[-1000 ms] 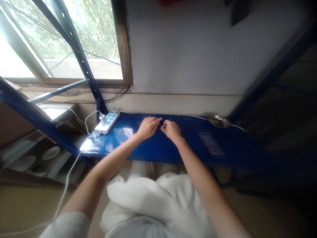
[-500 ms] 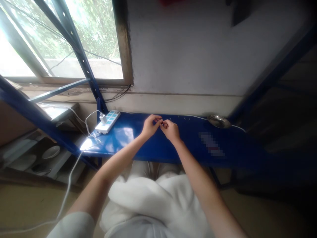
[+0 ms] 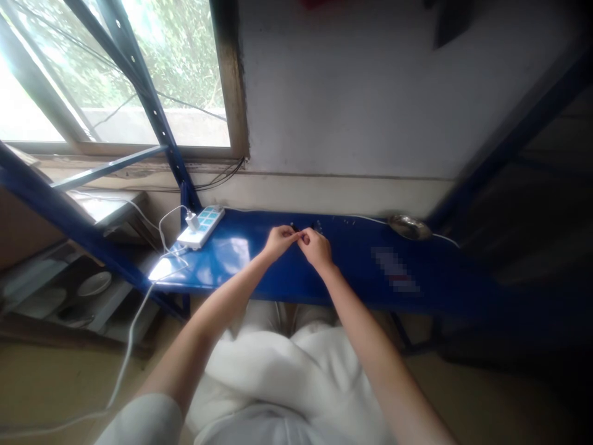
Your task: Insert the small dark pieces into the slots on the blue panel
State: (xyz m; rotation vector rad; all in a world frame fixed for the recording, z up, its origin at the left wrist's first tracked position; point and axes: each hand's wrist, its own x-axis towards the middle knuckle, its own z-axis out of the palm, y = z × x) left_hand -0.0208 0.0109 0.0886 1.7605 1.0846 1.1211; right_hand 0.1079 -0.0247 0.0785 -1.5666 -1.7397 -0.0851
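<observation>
My left hand and my right hand meet fingertip to fingertip over the far half of the blue tabletop. The fingers of both are pinched together. Something small and dark shows at the left fingertips, mostly covered, and its kind is unclear. Whatever sits in the right pinch is hidden by the fingers. Just beyond the hands lie tiny clear and dark bits, too small to name. Several more little pieces are scattered to the right, along the table's back edge.
A white power strip with a plugged-in white charger stands at the left end. Its white cable runs down past the table edge. A shiny metal bowl sits at the back right, behind a blurred-out flat item. Blue rack posts rise at the left.
The dark piece, visible between the hands a second ago, is now mostly covered. My left hand rolled and came slightly nearer me; my right shifted a little left. The fingertips have closed together.
</observation>
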